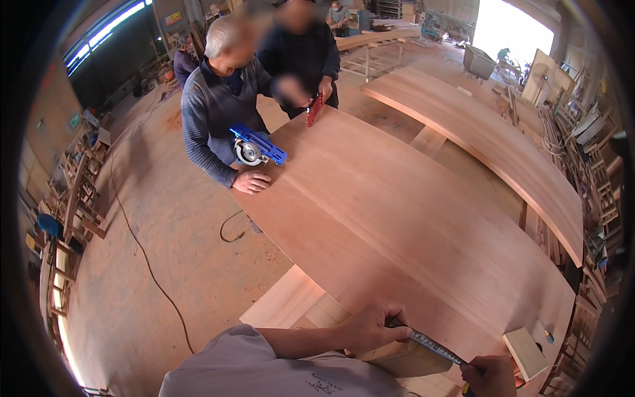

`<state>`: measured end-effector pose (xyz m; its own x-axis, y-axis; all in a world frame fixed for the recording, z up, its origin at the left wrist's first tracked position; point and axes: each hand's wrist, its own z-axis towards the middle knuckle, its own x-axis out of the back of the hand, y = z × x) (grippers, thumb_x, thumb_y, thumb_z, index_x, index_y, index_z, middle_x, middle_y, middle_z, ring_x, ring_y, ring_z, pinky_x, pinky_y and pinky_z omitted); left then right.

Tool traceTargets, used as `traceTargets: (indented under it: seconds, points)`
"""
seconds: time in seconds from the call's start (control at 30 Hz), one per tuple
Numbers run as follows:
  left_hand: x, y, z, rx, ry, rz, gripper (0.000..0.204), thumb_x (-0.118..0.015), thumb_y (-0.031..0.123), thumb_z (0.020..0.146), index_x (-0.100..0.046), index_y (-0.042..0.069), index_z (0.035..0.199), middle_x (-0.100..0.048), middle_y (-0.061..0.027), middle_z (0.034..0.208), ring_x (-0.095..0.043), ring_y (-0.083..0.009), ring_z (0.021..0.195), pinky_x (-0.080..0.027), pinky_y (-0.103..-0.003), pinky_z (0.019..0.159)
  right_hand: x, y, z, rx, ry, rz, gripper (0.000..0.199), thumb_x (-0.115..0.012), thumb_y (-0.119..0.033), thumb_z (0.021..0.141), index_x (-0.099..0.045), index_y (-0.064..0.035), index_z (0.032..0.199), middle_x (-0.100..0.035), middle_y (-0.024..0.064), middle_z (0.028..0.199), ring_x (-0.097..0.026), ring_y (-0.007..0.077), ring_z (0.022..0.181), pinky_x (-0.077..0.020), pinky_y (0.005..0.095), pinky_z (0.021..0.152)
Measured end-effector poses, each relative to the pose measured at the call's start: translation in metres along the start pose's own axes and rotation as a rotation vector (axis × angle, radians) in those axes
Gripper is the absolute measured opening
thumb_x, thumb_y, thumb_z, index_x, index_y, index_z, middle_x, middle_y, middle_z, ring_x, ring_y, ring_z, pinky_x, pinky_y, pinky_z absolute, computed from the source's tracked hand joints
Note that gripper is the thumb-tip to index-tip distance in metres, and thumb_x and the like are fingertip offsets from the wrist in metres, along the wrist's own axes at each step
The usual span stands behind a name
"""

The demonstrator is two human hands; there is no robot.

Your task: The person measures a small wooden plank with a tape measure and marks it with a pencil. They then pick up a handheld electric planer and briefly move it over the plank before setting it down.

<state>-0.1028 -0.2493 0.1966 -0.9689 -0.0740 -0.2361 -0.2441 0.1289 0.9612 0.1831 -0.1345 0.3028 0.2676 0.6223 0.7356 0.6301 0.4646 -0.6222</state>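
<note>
My left hand [372,325] presses a metal ruler [433,346] down on the near edge of a big oval wooden tabletop [397,218]. At the ruler's other end my right hand [489,376] grips a pencil [467,389], partly cut off by the frame's lower edge. Across the top, a person in a striped sweater rests one hand [251,181] on the wood and holds a blue circular saw [255,148] at its edge. A second person beside them holds a red tool [315,109] on the far end.
A small wooden block [525,352] lies by my right hand. A second curved wooden top [483,142] stands to the right. A power cable [149,264] trails over the dusty floor. Stacked chair frames [69,218] line the left side, more woodwork the right.
</note>
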Motion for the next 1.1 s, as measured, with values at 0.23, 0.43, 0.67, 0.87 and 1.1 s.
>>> traceTargets:
  seconds: [0.23,0.43,0.67,0.87,1.1]
  points:
    - [0.000,-0.002,-0.002,-0.023,0.025,0.046,0.014,-0.075,0.013,0.091,-0.070,0.000,0.092,-0.067,-0.0015,0.081,-0.058,-0.0047,0.075,-0.047,-0.023,0.066,-0.002,0.004,-0.001,-0.016,0.006,-0.025,0.035,-0.064,-0.024,0.100,-0.062,-0.0015,0.073,-0.053,0.0067,0.048,-0.051,0.0144,0.039,-0.0373,0.0345,0.040]
    - [0.000,0.008,-0.003,0.010,-0.007,0.029,0.013,-0.073,0.013,0.092,-0.068,0.001,0.091,-0.063,-0.0002,0.078,-0.056,-0.0052,0.072,-0.045,-0.025,0.063,-0.006,0.016,-0.002,-0.087,-0.030,-0.031,0.036,-0.065,-0.024,0.100,-0.062,-0.0020,0.072,-0.052,0.0062,0.048,-0.051,0.0130,0.039,-0.0359,0.0340,0.039]
    - [0.001,0.000,-0.001,-0.058,0.001,0.079,0.012,-0.073,0.011,0.092,-0.067,0.001,0.090,-0.064,-0.0007,0.079,-0.056,-0.0057,0.073,-0.046,-0.025,0.064,-0.006,0.017,-0.002,-0.066,-0.030,0.004,0.033,-0.063,-0.021,0.100,-0.062,-0.0035,0.072,-0.051,0.0039,0.049,-0.050,0.0117,0.039,-0.0351,0.0328,0.038]
    - [0.001,-0.001,0.000,-0.081,0.003,0.079,0.012,-0.074,0.012,0.092,-0.068,0.001,0.090,-0.065,-0.0013,0.079,-0.058,-0.0064,0.074,-0.047,-0.026,0.066,-0.008,0.025,-0.003,-0.079,-0.045,0.023,0.031,-0.062,-0.020,0.101,-0.063,-0.0030,0.075,-0.052,0.0033,0.051,-0.050,0.0109,0.040,-0.0360,0.0316,0.039]
    - [0.001,-0.005,0.000,-0.086,0.013,0.076,0.012,-0.074,0.011,0.091,-0.068,0.001,0.090,-0.067,-0.0027,0.081,-0.061,-0.0072,0.076,-0.050,-0.026,0.069,-0.010,0.026,-0.004,-0.091,-0.047,0.051,0.031,-0.062,-0.019,0.101,-0.062,-0.0032,0.074,-0.052,0.0035,0.051,-0.050,0.0100,0.040,-0.0348,0.0303,0.038]
